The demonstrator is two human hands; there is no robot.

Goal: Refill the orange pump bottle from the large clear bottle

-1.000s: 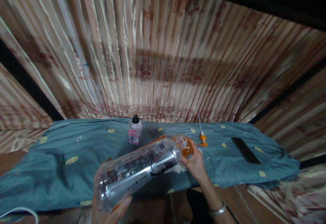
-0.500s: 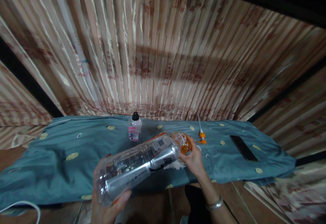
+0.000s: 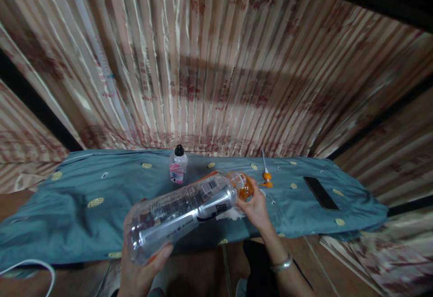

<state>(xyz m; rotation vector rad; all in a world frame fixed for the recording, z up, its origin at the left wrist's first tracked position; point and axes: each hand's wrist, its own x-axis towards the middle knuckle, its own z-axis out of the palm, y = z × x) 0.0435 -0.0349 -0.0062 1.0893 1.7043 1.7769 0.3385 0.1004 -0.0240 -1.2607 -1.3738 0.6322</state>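
Over blue cloth (image 3: 67,218), curtain (image 3: 203,62) behind, left grip (image 3: 139,273) clasps bottle (image 3: 182,211), right grip (image 3: 257,207) orange bottle (image 3: 244,185)

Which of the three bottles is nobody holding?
The small black-capped bottle with the pink label, standing upright on the blue cloth. The big clear bottle is tipped in the left hand; the orange bottle is in the right hand.

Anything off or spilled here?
Orange pump head lies loose on the blue cloth, off any bottle. The left hand holds the large clear bottle tipped near-flat, mouth at the small orange bottle in the right hand. No spill visible.
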